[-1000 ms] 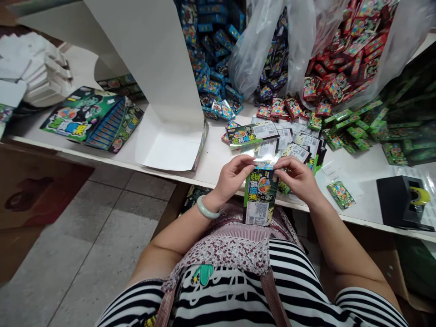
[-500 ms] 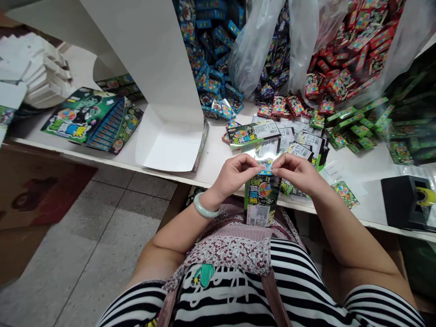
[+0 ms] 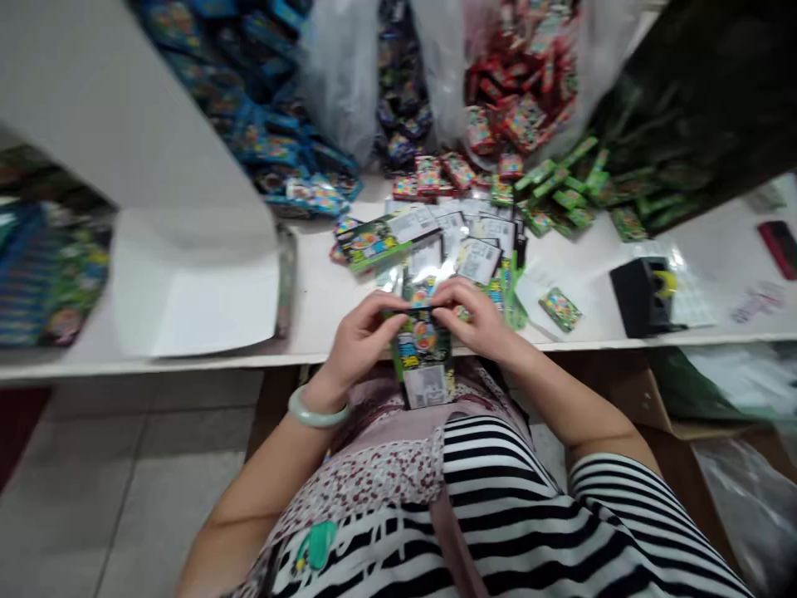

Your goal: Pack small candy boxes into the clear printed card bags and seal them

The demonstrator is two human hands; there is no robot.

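My left hand (image 3: 366,342) and my right hand (image 3: 474,320) pinch the upper part of a black and green printed candy packet (image 3: 424,357) between thumbs and fingers, close together. The packet hangs over the table's front edge above my lap, its pale label panel at the bottom. Just beyond my fingers lie similar flat printed packets (image 3: 478,259) in an overlapping pile. Another packet (image 3: 379,239), green, black and yellow, lies on the left of that pile. What is inside the held packet is hidden.
Behind the pile are heaps of small blue boxes (image 3: 274,149), red boxes (image 3: 516,120) and green boxes (image 3: 569,195), some in clear plastic bags. An open white carton (image 3: 199,282) stands left. A black tape dispenser (image 3: 640,297) and a single green box (image 3: 560,309) are right.
The view has swung to the right, so things appear further left. Both hands still pinch the packet's upper part; the blue strip earlier seen between my fingers now shows as a dark edge.
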